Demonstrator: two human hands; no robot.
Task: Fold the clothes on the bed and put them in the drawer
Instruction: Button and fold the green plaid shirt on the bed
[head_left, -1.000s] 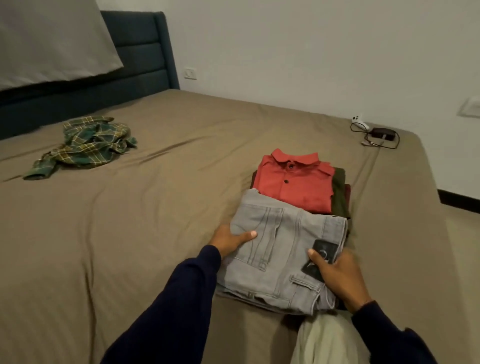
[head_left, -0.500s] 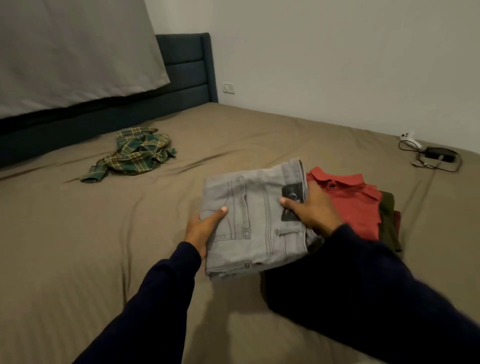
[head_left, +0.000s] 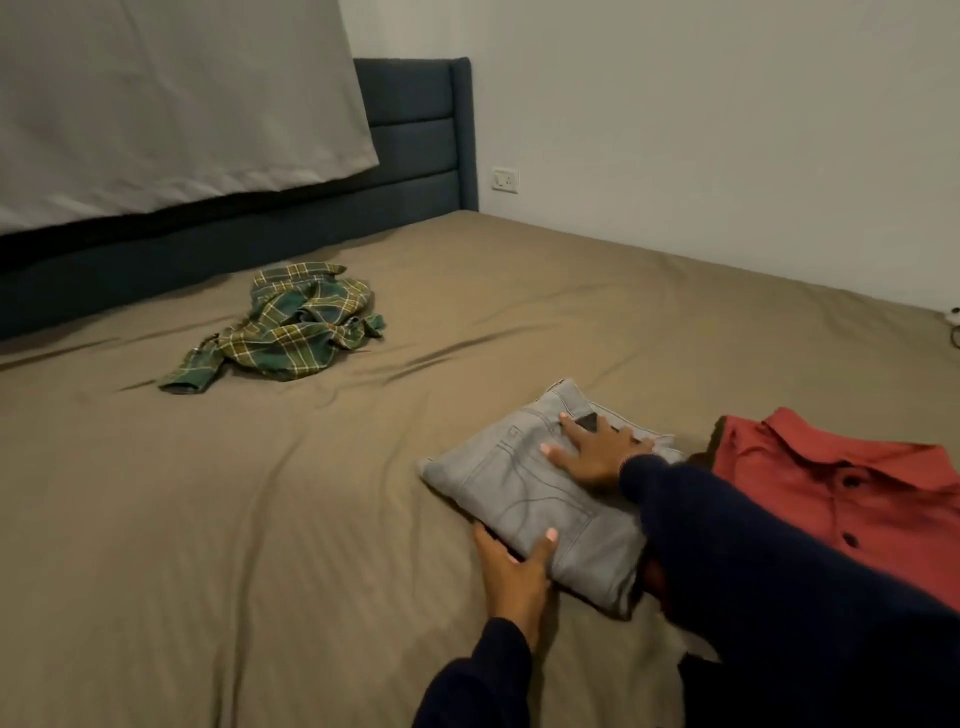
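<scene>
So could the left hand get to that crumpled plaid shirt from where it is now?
Probably yes: only bare bed sheet lies between the left hand and the plaid shirt, though it lies well up the bed, so leaning in seems likely.

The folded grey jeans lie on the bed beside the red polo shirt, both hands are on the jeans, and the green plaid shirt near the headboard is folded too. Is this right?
Not fully. The head view shows the green plaid shirt lying crumpled, not folded. The rest holds: the grey jeans lie folded on the bed beside the red polo shirt, with the left hand and right hand on them.
</scene>
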